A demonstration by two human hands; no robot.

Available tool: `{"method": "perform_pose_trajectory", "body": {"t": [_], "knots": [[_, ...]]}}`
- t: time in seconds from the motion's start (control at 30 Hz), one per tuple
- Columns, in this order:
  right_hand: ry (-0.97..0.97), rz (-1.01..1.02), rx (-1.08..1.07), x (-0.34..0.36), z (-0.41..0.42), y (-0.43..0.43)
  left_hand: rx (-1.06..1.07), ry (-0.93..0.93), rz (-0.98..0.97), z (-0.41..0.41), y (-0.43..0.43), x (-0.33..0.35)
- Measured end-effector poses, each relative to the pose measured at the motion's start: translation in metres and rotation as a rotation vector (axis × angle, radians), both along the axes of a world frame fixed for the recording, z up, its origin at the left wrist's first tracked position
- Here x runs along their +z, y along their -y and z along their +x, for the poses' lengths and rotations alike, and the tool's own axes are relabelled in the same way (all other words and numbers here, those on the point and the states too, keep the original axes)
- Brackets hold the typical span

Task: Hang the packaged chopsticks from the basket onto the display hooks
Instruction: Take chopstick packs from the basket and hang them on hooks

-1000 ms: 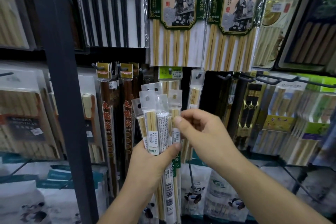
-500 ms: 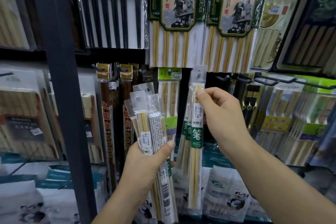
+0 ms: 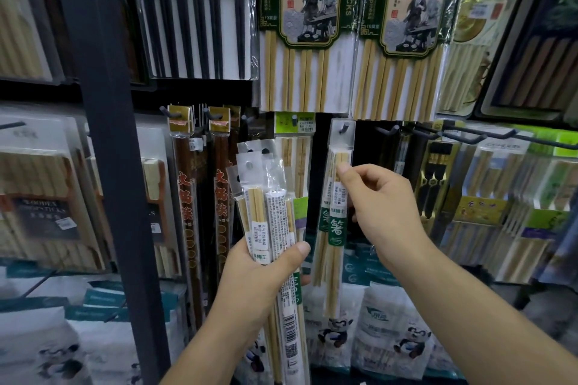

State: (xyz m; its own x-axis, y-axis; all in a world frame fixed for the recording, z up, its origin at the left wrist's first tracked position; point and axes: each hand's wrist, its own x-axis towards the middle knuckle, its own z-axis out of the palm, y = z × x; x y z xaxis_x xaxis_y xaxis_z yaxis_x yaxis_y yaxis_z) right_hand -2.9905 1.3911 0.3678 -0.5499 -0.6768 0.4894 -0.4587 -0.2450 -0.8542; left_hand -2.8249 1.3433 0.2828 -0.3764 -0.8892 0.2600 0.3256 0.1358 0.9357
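1. Nearest the camera, the left hand (image 3: 259, 272) is wrapped round a bundle of packs (image 3: 270, 216), thumb across the front. The packs stand upright and fan out above the fist. Their punched headers are the far ends, well above the grip.

2. Just up and to the right of that fist, the right hand (image 3: 384, 216) pinches the hanging pack (image 3: 337, 228). Its thumb tip presses the front of the pack just under the header, and the other fingers are curled behind, where they are hard to see.

3. The hanging pack runs straight down. Most of its length falls below the right hand's pinch and only the short header rises above it.

4. Directly above the pinch and a little deeper in, the hook (image 3: 345, 127) pokes its tip through the header's hole, so I judge this pack to be seated or nearly so.

5. The next move probably turns on this: the next headers lie up and left of the right hand's pinch, near it, with their long axes parallel to the hung pack. The right hand is the free one once it lets go. The hook is beyond and above both fists.

6. Further right of the pinch, bare hooks (image 3: 387, 131) project at the same height.

7. The basket is not in view.
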Motion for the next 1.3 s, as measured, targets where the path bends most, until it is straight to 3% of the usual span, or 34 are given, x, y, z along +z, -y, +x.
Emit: {"method": "perform_pose_trajectory", "body": {"t": [0.2, 0.47, 1.3], "knots": [[0.011, -0.074, -0.121, -0.014, 0.004, -0.005, 0.0, 0.002, -0.019, 0.0, 0.0, 0.002], [-0.056, 0.111, 0.357, -0.02, 0.035, -0.018, -0.094, -0.019, -0.133, -0.001, -0.005, 0.008], [0.073, -0.144, 0.092, 0.005, 0.012, -0.006, -0.035, -0.07, 0.042, 0.002, -0.003, 0.009]]}}
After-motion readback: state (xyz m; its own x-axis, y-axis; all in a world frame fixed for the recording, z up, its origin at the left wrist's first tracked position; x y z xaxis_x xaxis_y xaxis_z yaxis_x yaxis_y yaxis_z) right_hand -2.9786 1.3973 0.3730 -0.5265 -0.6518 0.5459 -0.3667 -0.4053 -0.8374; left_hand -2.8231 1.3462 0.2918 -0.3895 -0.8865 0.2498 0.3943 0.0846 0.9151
